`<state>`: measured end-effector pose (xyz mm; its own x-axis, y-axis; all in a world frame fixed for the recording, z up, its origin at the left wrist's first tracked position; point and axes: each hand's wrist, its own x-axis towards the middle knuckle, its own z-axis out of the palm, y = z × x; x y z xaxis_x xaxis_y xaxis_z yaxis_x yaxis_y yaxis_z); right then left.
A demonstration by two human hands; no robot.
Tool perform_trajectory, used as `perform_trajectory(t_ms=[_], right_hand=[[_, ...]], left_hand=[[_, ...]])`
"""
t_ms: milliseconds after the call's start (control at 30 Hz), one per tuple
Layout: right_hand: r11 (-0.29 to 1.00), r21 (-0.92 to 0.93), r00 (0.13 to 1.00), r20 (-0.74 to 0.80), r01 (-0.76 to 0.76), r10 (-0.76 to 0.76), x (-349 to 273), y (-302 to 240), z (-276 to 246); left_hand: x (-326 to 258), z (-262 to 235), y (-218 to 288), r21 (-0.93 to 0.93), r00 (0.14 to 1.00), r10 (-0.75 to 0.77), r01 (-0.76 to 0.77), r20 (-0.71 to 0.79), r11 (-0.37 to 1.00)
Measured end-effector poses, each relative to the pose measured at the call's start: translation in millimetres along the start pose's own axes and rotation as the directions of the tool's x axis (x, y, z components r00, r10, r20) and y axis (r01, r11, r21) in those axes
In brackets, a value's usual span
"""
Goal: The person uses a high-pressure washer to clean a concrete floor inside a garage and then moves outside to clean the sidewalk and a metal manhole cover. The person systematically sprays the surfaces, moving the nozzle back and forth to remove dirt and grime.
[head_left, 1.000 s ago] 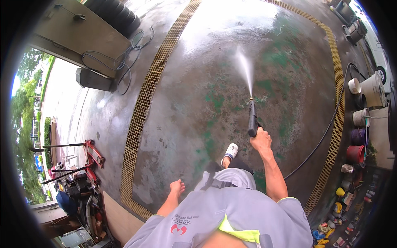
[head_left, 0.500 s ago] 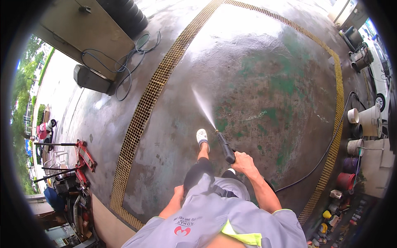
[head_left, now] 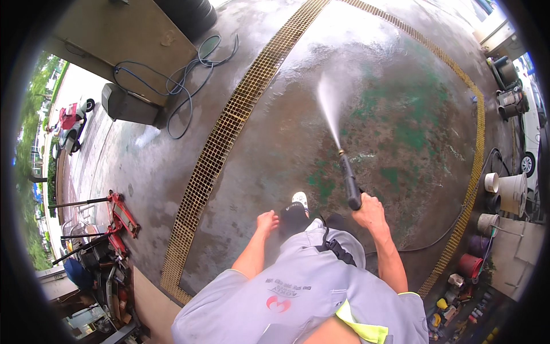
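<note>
My right hand (head_left: 370, 212) is closed round the rear of a black pressure-washer gun (head_left: 349, 180), which points forward and slightly left. From its brass-coloured tip a white fan of water (head_left: 329, 106) shoots toward the floor. A thin dark hose (head_left: 427, 247) runs along the ground behind my right forearm. My left hand (head_left: 267, 221) hangs apart from the gun at my left side, its fingers curled in and nothing visible in them. Just ahead of me, a white shoe (head_left: 299, 199) shows on one foot. The wet concrete floor (head_left: 258, 160) carries worn green paint patches.
A yellowish drain grating (head_left: 232, 123) crosses the floor on the left; another grating (head_left: 480, 132) borders the right. Red floor jacks (head_left: 119, 221) stand at left. Far left are a metal cabinet (head_left: 137, 46) and a loose hose (head_left: 183, 86). Buckets (head_left: 511, 194) line the right side.
My right hand and the gun have moved forward and right, and the water now reaches farther out. My left hand has come forward, away from my shirt. The view has shifted too.
</note>
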<state>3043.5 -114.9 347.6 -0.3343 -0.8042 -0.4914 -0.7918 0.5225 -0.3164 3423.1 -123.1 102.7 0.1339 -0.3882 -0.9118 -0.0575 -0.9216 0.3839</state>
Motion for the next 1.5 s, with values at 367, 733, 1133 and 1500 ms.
perform_trajectory(t_ms=[367,733,1133,1500], right_hand=[[0.975,0.125,0.956,0.207,0.182,-0.206,42.5,-80.6,-24.8],[0.954,0.12,0.962,-0.023,0.274,-0.273,61.3,-140.3,-46.2],[0.965,0.156,0.972,-0.138,0.211,-0.191,55.2,-143.6,-51.3],[0.962,0.27,0.988,-0.158,0.045,-0.002,19.7,-96.5,-52.7]], left_hand=[[27.1,-6.5,78.5,0.027,0.999,0.042,-0.041,-0.018,0.999],[27.8,-35.7,32.0,-0.116,0.995,-0.068,0.059,-0.07,0.992],[59.8,-7.3,153.9,-0.091,0.987,0.161,-0.16,0.01,0.983],[28.0,106.6,256.1,0.003,0.882,0.39,-0.405,0.265,0.914]])
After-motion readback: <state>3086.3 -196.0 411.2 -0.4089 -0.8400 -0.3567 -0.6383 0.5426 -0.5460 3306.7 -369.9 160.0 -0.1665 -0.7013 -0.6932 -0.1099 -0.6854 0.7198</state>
